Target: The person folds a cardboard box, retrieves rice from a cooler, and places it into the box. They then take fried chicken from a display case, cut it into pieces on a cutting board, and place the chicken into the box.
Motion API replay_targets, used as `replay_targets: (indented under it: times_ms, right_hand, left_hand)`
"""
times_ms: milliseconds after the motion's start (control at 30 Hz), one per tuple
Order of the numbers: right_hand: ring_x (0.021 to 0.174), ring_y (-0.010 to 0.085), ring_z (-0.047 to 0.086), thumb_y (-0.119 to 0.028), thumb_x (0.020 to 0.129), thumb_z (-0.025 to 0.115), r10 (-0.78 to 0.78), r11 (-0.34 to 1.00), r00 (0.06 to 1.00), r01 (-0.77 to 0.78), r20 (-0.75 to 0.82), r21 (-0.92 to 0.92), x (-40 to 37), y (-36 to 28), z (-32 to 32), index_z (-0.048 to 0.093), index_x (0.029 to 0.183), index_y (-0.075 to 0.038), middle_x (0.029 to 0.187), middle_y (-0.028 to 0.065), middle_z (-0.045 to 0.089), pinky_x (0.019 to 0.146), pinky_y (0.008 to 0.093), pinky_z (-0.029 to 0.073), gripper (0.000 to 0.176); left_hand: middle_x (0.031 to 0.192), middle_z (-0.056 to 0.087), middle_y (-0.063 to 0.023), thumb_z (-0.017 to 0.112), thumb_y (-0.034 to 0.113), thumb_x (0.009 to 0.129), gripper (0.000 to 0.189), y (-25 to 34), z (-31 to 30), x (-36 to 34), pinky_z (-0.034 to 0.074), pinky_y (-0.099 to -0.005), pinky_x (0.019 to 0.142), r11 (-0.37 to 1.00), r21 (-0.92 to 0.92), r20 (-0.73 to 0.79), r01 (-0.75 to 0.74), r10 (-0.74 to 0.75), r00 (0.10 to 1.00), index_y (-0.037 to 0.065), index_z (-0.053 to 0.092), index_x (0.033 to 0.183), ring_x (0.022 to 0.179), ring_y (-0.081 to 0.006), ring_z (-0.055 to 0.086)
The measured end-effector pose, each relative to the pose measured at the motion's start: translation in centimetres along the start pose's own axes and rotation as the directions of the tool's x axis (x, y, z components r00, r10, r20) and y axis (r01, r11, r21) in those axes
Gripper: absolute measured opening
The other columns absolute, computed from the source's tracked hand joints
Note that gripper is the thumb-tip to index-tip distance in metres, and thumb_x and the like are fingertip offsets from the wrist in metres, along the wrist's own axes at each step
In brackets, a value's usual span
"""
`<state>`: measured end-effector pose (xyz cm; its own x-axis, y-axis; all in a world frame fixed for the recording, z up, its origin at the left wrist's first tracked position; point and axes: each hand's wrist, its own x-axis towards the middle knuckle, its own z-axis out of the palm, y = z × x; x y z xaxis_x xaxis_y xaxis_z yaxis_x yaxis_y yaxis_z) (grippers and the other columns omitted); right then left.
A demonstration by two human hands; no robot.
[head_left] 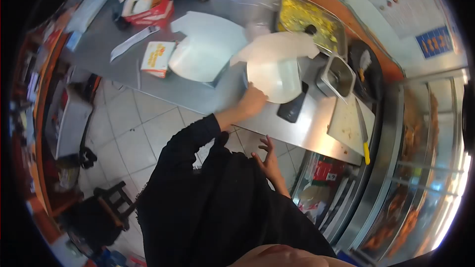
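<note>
My left hand [252, 102] is pinched at the near left edge of a white folding takeout box [277, 80], whose lid stands open on the far side. A black phone [294, 110] lies on the steel counter, partly beneath the box's right edge. Left of it sits a second open white takeout box [200, 52], with nothing visible inside. My right hand [269, 162] hovers in front of the counter's edge, fingers apart, holding nothing.
Behind the boxes are a plastic-lined tub [242, 0] and a tray of yellow food [309, 20]. Rightward stand a metal container [336, 76], a cutting board [349, 123] and a yellow-handled knife [365, 138]. A red-and-white food box [148, 12] and a small printed box [157, 59] sit left.
</note>
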<state>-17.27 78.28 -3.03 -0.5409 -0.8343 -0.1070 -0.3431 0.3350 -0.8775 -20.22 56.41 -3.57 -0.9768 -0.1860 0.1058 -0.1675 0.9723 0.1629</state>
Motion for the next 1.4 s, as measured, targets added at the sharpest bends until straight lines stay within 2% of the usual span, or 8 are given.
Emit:
replay_targets:
  times_ms: [200, 300, 467, 633, 767, 1133, 1200, 1400]
  right_hand:
    - [0.093, 0.0271, 0.052, -0.020, 0.076, 0.060, 0.181, 0.981, 0.925, -0.194, -0.334, -0.006, -7.5, 3.4, -3.3, 0.024, 0.127, -0.008, 0.108, 0.0174, 0.049, 0.075, 0.0352, 0.042, 0.063]
    - [0.092, 0.0265, 0.053, -0.022, 0.077, 0.058, 0.327, 0.943, 0.755, -0.299, -0.568, 0.146, -14.5, 5.1, -5.5, 0.028, 0.125, -0.008, 0.106, 0.0167, 0.051, 0.075, 0.0345, 0.042, 0.058]
    - [0.090, 0.0245, 0.054, -0.021, 0.078, 0.056, 0.359, 0.917, 0.365, -0.308, -0.859, 0.252, -31.6, 8.1, -7.4, 0.041, 0.117, -0.007, 0.102, 0.0145, 0.054, 0.074, 0.0328, 0.043, 0.044]
    - [0.082, 0.0206, 0.056, -0.019, 0.079, 0.055, 0.150, 0.805, 0.072, -0.588, -0.986, 0.079, -54.6, 10.9, -8.4, 0.058, 0.094, -0.004, 0.093, 0.0119, 0.057, 0.072, 0.0296, 0.043, 0.021]
    - [0.077, 0.0242, 0.056, -0.018, 0.078, 0.056, 0.132, 0.801, -0.217, -0.551, -0.967, 0.233, -67.7, 6.3, -13.2, 0.058, 0.090, -0.002, 0.083, 0.0120, 0.059, 0.069, 0.0302, 0.043, 0.020]
    - [0.099, 0.0321, 0.046, -0.006, 0.063, 0.055, -0.476, -0.268, 0.144, -0.963, -0.867, -0.012, -91.9, 2.2, -40.7, 0.048, 0.112, -0.014, 0.105, 0.0164, 0.049, 0.084, 0.0407, 0.035, 0.050]
    - [0.089, 0.0269, 0.052, -0.002, 0.064, 0.054, -0.087, -0.150, 0.146, -0.980, -0.985, -0.132, -96.2, 2.0, -44.2, 0.052, 0.109, -0.017, 0.099, 0.0090, 0.056, 0.076, 0.0346, 0.043, 0.048]
    - [0.085, 0.0249, 0.057, 0.001, 0.068, 0.047, -0.293, -0.236, 0.163, -0.967, -0.942, -0.094, -107.5, -0.6, -48.0, 0.056, 0.104, -0.016, 0.098, 0.0088, 0.058, 0.070, 0.0318, 0.047, 0.041]
  left_hand:
    - [0.104, 0.045, -0.0234, 0.051, 0.017, 0.073, 0.028, -2.8, 0.8, 1.1, 0.024, -0.0492, 0.093, 0.994, -0.064, -0.127, 0.090, -0.097, 0.987, 0.000, 0.053, 0.096, 0.104, -0.0366, 0.039]
    - [0.127, 0.030, -0.0179, 0.064, 0.019, 0.065, 0.071, 2.6, -3.4, 1.3, 0.014, -0.0514, 0.098, 1.000, -0.001, -0.305, 0.024, -0.024, 0.952, 0.007, 0.030, 0.126, 0.120, -0.0336, 0.023]
    - [0.129, 0.026, -0.0143, 0.054, 0.019, 0.077, 0.056, 21.7, -5.6, 0.0, 0.012, -0.0502, 0.099, 0.932, -0.034, -0.371, -0.360, 0.322, 0.871, 0.011, 0.030, 0.127, 0.122, -0.0311, 0.019]
    - [0.107, 0.048, -0.0110, 0.062, 0.006, 0.063, 0.040, 48.8, -2.1, -8.5, 0.027, -0.0434, 0.089, 0.258, -0.428, -0.446, -0.866, 0.773, 0.451, 0.008, 0.053, 0.102, 0.108, -0.0284, 0.040]
    - [0.105, 0.051, -0.0066, 0.064, 0.008, 0.065, 0.037, 67.9, -1.5, -16.8, 0.022, -0.0466, 0.097, -0.361, -0.493, -0.562, -0.792, 0.827, -0.027, 0.013, 0.055, 0.100, 0.110, -0.0253, 0.041]
    - [0.093, 0.054, -0.0084, 0.057, 0.009, 0.070, 0.024, 106.1, -7.3, -24.8, 0.043, -0.0342, 0.076, -0.752, -0.309, -0.652, -0.583, 0.614, -0.446, 0.008, 0.056, 0.094, 0.090, -0.0237, 0.051]
    - [0.095, 0.052, -0.0090, 0.055, 0.007, 0.069, 0.025, 111.1, -7.9, -25.8, 0.042, -0.0350, 0.079, -0.802, -0.092, -0.748, -0.590, 0.447, -0.491, 0.007, 0.056, 0.094, 0.090, -0.0244, 0.050]
    - [0.097, 0.052, -0.0100, 0.051, 0.010, 0.070, 0.023, 121.8, -9.9, -28.0, 0.032, -0.0411, 0.093, -0.745, 0.112, -0.578, -0.658, 0.490, -0.653, 0.006, 0.057, 0.092, 0.094, -0.0249, 0.050]
